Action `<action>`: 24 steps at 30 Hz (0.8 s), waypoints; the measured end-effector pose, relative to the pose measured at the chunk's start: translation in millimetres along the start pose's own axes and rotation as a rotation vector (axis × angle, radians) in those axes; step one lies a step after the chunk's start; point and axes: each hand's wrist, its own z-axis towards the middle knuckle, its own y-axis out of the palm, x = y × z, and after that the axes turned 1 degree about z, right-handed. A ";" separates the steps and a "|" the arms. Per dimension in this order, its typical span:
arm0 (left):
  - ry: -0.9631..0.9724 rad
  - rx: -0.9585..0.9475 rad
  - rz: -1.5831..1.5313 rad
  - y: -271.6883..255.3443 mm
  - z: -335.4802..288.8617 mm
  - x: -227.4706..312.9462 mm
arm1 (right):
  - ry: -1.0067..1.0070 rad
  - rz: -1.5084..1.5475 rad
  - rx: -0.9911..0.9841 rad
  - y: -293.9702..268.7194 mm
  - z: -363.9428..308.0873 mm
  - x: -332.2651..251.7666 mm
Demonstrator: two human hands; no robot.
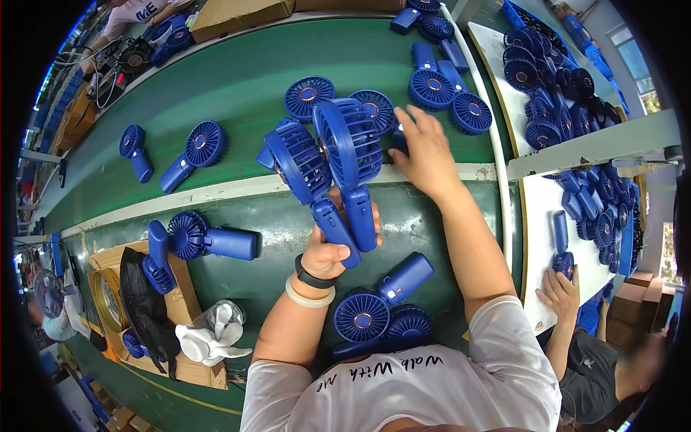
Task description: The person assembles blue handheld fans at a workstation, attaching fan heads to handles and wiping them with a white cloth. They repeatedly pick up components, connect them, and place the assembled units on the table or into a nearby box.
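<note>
My left hand [332, 248] is closed around the handles of two blue handheld fans, a nearer one [349, 144] and another [295, 162] close beside it. Their round cages point up and away from me. To the right, my right hand [428, 147] has its thumb and fingers about the handle end of a blue fan [373, 109] lying on the green belt [237, 79]. Just left of that one lies another fan [309, 95]. Below my hands, near my shirt, a fan [362, 317] rests on the green worktop [288, 209], partly overlapping others.
Two fans [205, 144] lie on the belt's left part, several [432, 88] at its right end. Cardboard [183, 288] at left carries a tape roll [108, 299], black cloth and white gloves [212, 338]. A white pipe [497, 165] borders the right side. There a co-worker's hand [560, 294] touches a fan.
</note>
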 end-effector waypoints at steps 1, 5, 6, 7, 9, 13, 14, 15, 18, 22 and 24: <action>0.008 0.012 0.001 2.0 -1.1 -0.9 | 0.057 -0.094 -0.015 -1.0 -1.2 3.2; 0.025 0.057 -0.008 6.1 4.6 3.2 | 0.104 -0.224 -0.026 -2.1 -7.1 14.0; 0.025 0.069 -0.014 6.1 4.1 2.4 | 0.147 -0.171 -0.076 -9.2 -7.2 6.7; 0.024 0.081 -0.020 5.5 3.3 2.6 | 0.225 0.158 -0.090 -8.4 -11.5 4.7; 0.022 0.105 0.020 6.1 2.7 4.2 | 0.364 0.819 -0.100 -5.1 -21.9 1.9; 0.028 0.144 0.112 10.6 3.8 7.7 | 0.374 2.263 -0.455 -11.7 -54.3 -16.4; 0.026 0.145 0.114 10.2 4.8 7.2 | 0.353 2.285 -0.469 -9.7 -57.4 -17.4; 0.023 0.149 0.124 9.8 5.3 7.8 | 0.327 2.315 -0.483 -4.2 -60.0 -17.8; 0.014 0.150 0.124 10.8 5.6 6.5 | 0.329 2.326 -0.496 3.7 -60.5 -16.1; 0.004 0.162 0.129 10.7 5.1 7.3 | 0.286 2.232 -0.500 6.4 -57.1 -11.7; 0.017 0.162 0.058 10.9 5.1 6.8 | 0.303 2.235 -0.481 6.3 -56.1 -11.2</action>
